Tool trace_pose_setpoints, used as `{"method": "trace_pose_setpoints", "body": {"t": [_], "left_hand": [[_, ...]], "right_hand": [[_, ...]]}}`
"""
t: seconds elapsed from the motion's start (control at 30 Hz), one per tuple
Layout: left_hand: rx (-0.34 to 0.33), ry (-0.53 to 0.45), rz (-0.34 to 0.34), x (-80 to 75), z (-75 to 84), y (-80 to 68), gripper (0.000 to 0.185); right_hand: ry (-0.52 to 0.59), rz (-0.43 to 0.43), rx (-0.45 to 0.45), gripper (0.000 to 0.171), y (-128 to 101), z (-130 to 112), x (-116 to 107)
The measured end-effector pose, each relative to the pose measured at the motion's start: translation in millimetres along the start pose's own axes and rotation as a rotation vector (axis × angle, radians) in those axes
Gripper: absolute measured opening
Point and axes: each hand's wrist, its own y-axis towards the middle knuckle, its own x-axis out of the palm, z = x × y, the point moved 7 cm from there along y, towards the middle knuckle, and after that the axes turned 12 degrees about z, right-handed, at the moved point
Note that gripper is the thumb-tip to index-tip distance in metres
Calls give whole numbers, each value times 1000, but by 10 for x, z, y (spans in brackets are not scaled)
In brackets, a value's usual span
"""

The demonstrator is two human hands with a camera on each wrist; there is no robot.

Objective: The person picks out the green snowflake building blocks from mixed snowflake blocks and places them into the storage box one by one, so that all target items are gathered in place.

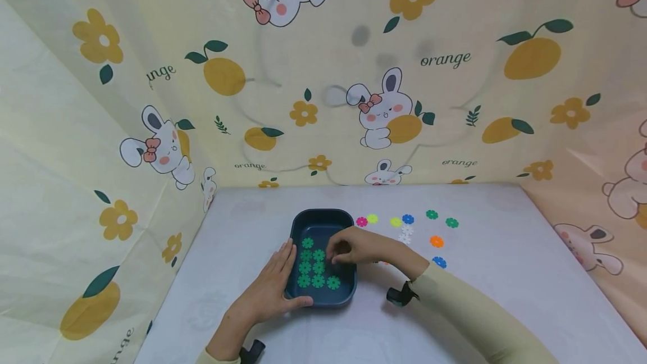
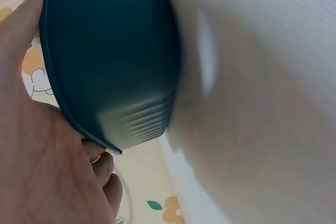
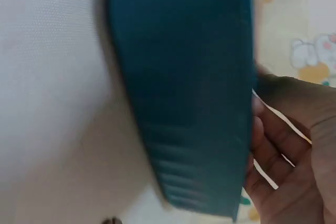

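At table centre, your left hand lies flat, fingers straight, against the tray's left wall. Your right hand hovers, fingers curled, over the green discs inside; whether it pinches one I cannot tell. Keep the tray braced; lower discs flat.

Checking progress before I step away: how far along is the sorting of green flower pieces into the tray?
Seven green pieces already lie in the dark blue tray. The right hand is over the tray, fingers curled; whether it holds a piece is hidden. The left hand rests against the tray's side. Two green pieces remain on the table among other colours.
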Motion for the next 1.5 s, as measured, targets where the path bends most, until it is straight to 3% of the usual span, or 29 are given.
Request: {"method": "trace_pose_setpoints", "body": {"t": [0.37, 0.63, 0.83, 1.27, 1.5], "left_hand": [[2, 6, 9, -11, 10, -9, 128], [1, 8, 10, 5, -2, -23, 129], [-3, 4, 8, 3, 1, -24, 128], [3, 24, 18, -19, 23, -14, 128], [-2, 18, 10, -11, 26, -21, 128]], "right_hand": [[26, 278, -2, 15, -397, 98, -636], [-77, 440, 143, 16, -736, 463, -1012], [-95, 560, 211, 18, -1018, 748, -1288], [-222, 705, 398, 28, -1608, 1301, -1660], [-228, 715, 519, 35, -1841, 1570, -1724]]}}
